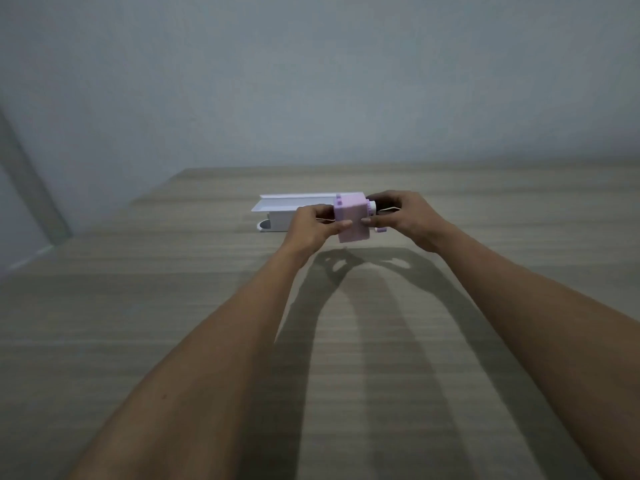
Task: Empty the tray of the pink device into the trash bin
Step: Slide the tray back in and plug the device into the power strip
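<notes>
A small pink box-shaped device (350, 216) with a white knob and a pink crank on its right side is held above the wooden table (173, 341). My left hand (313, 223) grips its left side, thumb on the front face. My right hand (398, 216) grips its right side near the knob. Behind the device a long white bin (287, 211) with an open lid lies on the table; its right end is hidden by my hands. Whether the device's tray is pulled out is hidden.
A plain grey wall (311, 81) rises behind the table's far edge. The table's left edge runs diagonally at the left, with floor beyond it. My forearms cast shadows on the wood in front of me.
</notes>
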Motion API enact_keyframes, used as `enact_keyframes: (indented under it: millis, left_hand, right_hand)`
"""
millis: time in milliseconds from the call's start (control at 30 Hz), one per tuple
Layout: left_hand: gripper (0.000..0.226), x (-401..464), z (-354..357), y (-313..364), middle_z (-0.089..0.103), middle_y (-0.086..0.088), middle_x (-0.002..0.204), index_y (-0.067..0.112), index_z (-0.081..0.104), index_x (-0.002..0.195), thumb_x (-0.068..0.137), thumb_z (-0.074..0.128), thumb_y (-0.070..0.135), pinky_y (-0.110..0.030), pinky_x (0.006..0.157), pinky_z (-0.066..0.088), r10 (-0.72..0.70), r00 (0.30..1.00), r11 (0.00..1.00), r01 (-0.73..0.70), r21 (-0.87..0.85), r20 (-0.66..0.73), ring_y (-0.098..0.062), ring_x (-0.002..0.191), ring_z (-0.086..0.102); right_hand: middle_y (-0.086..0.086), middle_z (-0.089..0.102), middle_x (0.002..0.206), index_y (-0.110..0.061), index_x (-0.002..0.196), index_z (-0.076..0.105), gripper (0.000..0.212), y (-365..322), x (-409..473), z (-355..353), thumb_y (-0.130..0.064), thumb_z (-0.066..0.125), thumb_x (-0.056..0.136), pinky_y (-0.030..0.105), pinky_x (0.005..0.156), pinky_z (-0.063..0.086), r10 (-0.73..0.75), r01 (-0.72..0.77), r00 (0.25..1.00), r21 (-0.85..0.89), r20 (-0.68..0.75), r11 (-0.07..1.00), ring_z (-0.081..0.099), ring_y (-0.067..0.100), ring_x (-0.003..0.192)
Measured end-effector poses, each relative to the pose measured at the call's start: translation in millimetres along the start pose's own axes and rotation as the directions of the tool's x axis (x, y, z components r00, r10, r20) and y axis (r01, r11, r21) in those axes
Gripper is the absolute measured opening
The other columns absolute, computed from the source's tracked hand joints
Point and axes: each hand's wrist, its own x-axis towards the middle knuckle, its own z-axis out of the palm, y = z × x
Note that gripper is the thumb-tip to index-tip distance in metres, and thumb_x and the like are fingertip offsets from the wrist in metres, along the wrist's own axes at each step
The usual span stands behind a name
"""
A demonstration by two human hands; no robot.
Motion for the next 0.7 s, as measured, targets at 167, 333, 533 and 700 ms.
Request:
enact_keyframes:
  millis: [167,333,533,700]
  left_hand:
    - [0.047,32.0,9.5,-16.6,0.074,-0.014,0.124,0.0,0.068,0.129,0.084,0.079,0.007,-0.04,0.105,0.054,-0.036,0.999,0.997,0.038,0.067,-0.021,-0.027,0.115,0.07]
    - [0.047,53.8,21.5,-38.2,0.071,-0.021,0.127,-0.005,0.065,0.131,0.086,0.076,0.0,-0.049,0.103,0.054,-0.082,0.996,0.994,0.084,0.073,-0.027,-0.034,0.117,0.069]
    - [0.043,64.8,27.2,-52.2,0.072,-0.022,0.123,-0.005,0.067,0.128,0.086,0.075,-0.001,-0.042,0.095,0.059,-0.091,0.994,0.995,0.093,0.028,-0.063,-0.028,0.106,0.071]
    - [0.044,72.0,25.6,-59.6,0.076,-0.014,0.119,0.0,0.07,0.126,0.084,0.079,0.01,-0.036,0.092,0.06,-0.057,0.994,0.991,0.068,0.118,-0.096,-0.026,0.106,0.073]
  right_hand:
    - [0.029,0.068,0.122,0.009,0.127,0.061,0.053,27.4,33.5,-1.8,0.011,0.079,0.076,0.054,0.091,0.056,0.038,-0.037,0.999,0.023,-0.038,0.999,0.067,0.031,0.098]
    - [0.029,0.068,0.12,0.008,0.126,0.06,0.058,62.1,56.4,1.3,0.009,0.083,0.073,0.052,0.089,0.059,0.071,-0.067,0.993,0.046,-0.094,0.997,0.067,0.028,0.096]
    - [0.027,0.068,0.119,0.01,0.129,0.053,0.063,79.9,67.1,4.9,0.009,0.082,0.074,0.027,0.064,0.059,0.093,-0.081,0.988,0.096,-0.125,0.992,0.066,0.027,0.092]
    - [0.027,0.067,0.121,0.009,0.129,0.052,0.065,88.9,76.5,6.3,0.008,0.084,0.072,0.034,0.073,0.063,0.106,-0.09,0.985,0.125,-0.134,0.988,0.068,0.03,0.098]
